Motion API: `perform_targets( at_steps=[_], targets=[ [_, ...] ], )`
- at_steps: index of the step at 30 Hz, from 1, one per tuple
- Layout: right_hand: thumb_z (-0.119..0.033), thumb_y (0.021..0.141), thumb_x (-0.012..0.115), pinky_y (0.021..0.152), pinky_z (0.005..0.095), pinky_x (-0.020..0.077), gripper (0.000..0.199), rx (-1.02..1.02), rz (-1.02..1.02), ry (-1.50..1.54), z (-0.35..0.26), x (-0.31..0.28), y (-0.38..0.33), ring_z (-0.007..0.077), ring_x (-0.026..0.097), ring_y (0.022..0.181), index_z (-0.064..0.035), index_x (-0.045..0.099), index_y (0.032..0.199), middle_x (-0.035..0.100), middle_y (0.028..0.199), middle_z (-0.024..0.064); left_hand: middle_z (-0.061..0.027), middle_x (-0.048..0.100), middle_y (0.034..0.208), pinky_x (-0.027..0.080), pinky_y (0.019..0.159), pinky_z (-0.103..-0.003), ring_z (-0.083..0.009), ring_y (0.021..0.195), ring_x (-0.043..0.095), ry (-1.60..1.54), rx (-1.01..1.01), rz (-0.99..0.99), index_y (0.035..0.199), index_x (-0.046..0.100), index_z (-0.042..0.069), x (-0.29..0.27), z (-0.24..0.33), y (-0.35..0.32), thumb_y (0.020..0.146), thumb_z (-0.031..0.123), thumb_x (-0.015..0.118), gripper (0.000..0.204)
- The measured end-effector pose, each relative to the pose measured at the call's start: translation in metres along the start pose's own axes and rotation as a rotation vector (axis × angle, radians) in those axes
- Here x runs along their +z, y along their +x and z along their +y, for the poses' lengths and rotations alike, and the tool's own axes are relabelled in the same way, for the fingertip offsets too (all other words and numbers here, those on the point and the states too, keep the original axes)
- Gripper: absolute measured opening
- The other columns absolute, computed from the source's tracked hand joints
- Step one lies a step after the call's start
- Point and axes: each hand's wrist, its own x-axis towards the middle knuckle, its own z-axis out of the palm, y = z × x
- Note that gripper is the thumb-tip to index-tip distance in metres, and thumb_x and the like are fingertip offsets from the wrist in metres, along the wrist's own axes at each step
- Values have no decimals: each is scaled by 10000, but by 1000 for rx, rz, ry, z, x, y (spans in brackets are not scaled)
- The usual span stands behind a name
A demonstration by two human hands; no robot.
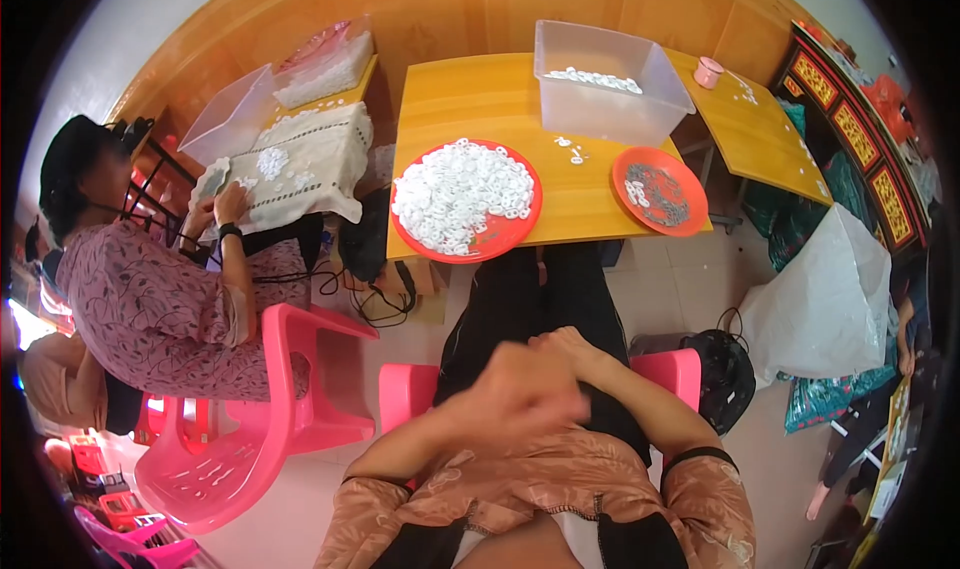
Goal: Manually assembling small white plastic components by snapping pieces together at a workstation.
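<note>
My left hand [530, 387] is raised over my lap and smeared by motion, so its fingers cannot be made out. Just beyond it my right hand [572, 349] lies low over my thighs, its fingers largely hidden. Nothing shows in either hand. Both are away from the yellow table [465, 94] in front of me. A red round tray [530, 231] heaped with small white ring-shaped pieces [460, 194] stands at its near left. At the near right, a smaller orange-red plate [685, 176] holds small grey pieces [660, 194] and a few white rings [636, 191].
A clear plastic bin [610, 114] with white pieces stands at the table's back right. To my left a person [160, 269] handles pieces at a cloth-covered table [330, 159], beside a pink chair [270, 419]. A large white sack [830, 289] and black bag [725, 379] are at right.
</note>
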Motion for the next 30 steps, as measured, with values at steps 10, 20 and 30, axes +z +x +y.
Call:
perform_targets(
  at_steps=[10,20,30],
  targets=[
    [-161,797,588,559,432,481,147,-46,58,-24,3,5,-2,351,610,652,-16,572,778,606,701,175,-66,584,655,426,535,-254,-107,565,546,339,-666,466,854,625,7,-10,-112,-24,837,124,607,120],
    [-180,803,600,544,427,483,172,-50,89,-71,10,17,-1,344,608,632,-12,566,785,602,691,166,-113,554,784,451,563,-423,-329,683,595,1022,-424,401,841,614,66,-47,-103,-10,823,108,595,50],
    [-191,808,602,573,422,490,179,-2,70,-41,0,0,-2,346,615,662,-14,574,800,614,702,171,-86,624,774,477,616,-408,-296,731,622,1126,-376,-244,760,672,91,-117,-155,21,689,120,673,76]
  ],
)
